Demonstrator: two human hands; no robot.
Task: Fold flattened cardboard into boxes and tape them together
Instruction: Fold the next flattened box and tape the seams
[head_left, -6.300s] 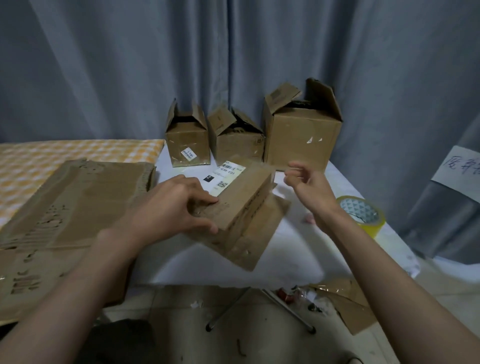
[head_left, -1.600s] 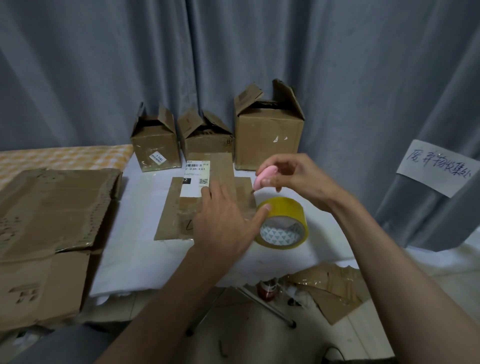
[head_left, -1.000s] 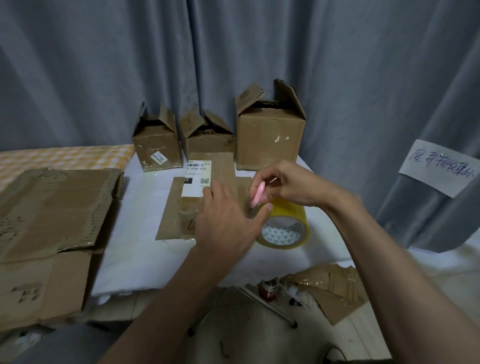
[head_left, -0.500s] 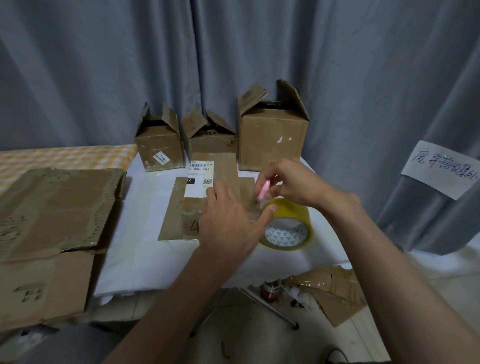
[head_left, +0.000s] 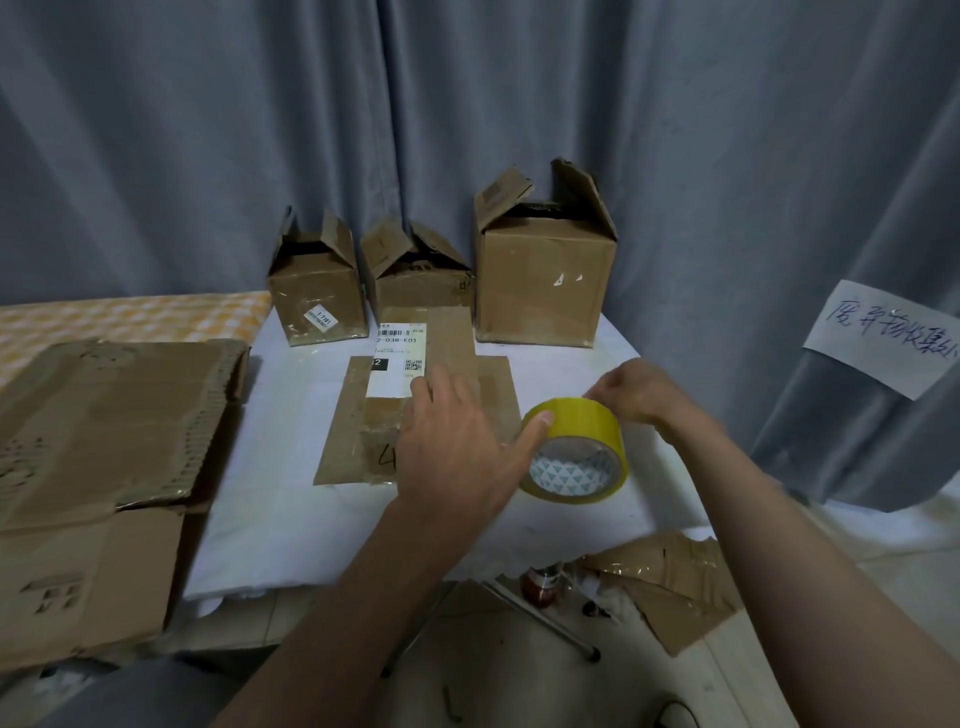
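Now | L hand (head_left: 457, 447) flat on flattened cardboard (head_left: 358, 436) mid desk (head_left: 291, 525), thumb steadying tape roll (head_left: 576, 457) | R hand (head_left: 631, 392) fingers curled at roll's far top, grip unclear | tip: pin roll, find tape end, peel slow.
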